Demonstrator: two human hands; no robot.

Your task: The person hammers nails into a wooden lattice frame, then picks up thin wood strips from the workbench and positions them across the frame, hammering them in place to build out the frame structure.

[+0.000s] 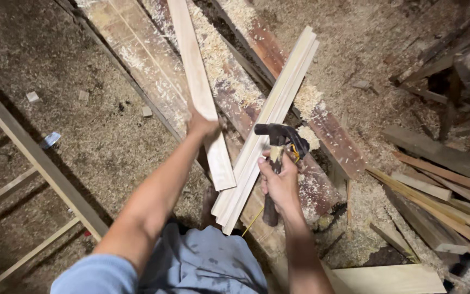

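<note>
Bottom centre of the frame: blue-grey clothing (202, 267) over the torso, with a light-blue sleeve (96, 276) at lower left.

Right of centre: right hand (279, 182), forearm rising from the bottom edge, fingers wrapped shut around the wooden handle of a claw hammer (276, 158); dark head up and turned left, handle end showing below the fist, a thin yellow cord trailing beside it.

Centre: left hand (202, 125), arm stretched straight up and away from the lower left, fingers clamped on a pale planed board (202, 92); board tilted, running from the top edge down to a squared end just left of the hammer hand.

Just beside, crossing under that board's lower end: bundle of pale moulded strips (270, 122), slanting from upper right to lower centre, passing behind the hammer.

Beneath both: reddish-brown planks (327, 130) dusted with wood shavings (218, 60), running diagonally from top centre toward right of centre.

Left edge: light wooden frame (33, 155) of rails and cross-pieces on a sawdust-covered floor (77, 71), with small offcut blocks (32, 97) scattered at upper left.

Right side and upper right: heap of scrap battens and offcuts (441, 190), lying at mixed angles.
</note>
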